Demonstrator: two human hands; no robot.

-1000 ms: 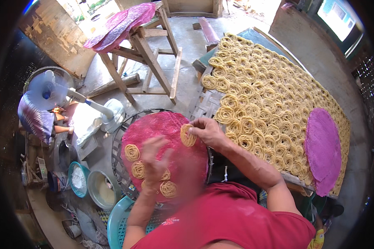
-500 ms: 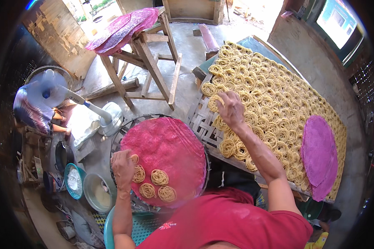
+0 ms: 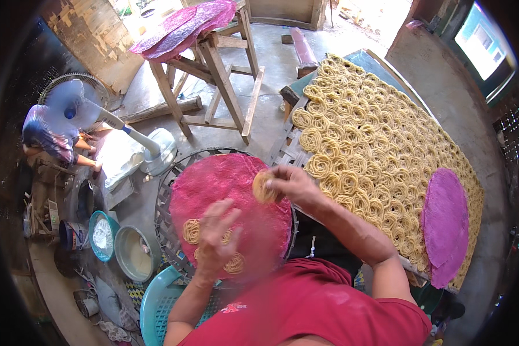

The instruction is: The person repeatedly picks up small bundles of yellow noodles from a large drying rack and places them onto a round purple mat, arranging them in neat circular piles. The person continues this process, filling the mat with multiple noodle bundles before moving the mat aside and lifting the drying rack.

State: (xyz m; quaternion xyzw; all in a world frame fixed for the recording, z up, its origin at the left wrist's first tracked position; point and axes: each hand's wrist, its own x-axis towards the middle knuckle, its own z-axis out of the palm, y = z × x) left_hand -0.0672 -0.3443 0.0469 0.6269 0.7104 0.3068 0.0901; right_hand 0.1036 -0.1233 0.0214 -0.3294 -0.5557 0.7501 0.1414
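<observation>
On the pink cloth-covered round tray [image 3: 213,179] in front of the person only a few yellow noodle coils [image 3: 191,230] are left, lying at its near-left part; the rest of the pink surface is bare; off to the right, the long drying rack [image 3: 386,144] is already packed with rows of the same coils, so the transfer looks, by my judgement, nearly complete, with three or four pieces left to move; one pink round mat [image 3: 445,225] lies on the rack's near end, covering some of them. Right hand [image 3: 288,185] is raised above the tray's right edge, forearm reaching forward and left from the red sleeve; its grip is closed, fingertips pinching one noodle coil [image 3: 263,187] held just clear of the cloth. Left hand [image 3: 216,233] hovers low over the remaining coils, fingers spread and curled downward; it is blurred, so I cannot tell whether its grip has closed on anything; a turquoise basket [image 3: 155,305] sits below it.
</observation>
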